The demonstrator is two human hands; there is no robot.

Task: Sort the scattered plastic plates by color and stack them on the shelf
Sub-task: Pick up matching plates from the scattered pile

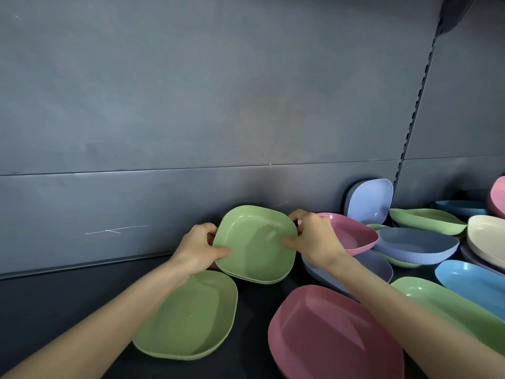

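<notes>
A small stack of green plates (257, 242) is gripped at opposite rims. The left hand (200, 246) is curled round the left edge with its thumb on top, and the right hand (314, 237) is curled round the right edge. The stack is held tilted, low over the dark shelf (259, 305) and near the back panel (191, 105). A single green plate (188, 315) lies just in front. A pink plate (333, 335), a blue plate (470, 280) and a cream plate (486, 239) are scattered to the right.

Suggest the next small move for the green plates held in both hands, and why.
Probably lower the green stack onto the single green plate under the left forearm: left hand and right hand grip the stack's edges, and the colors match.
</notes>
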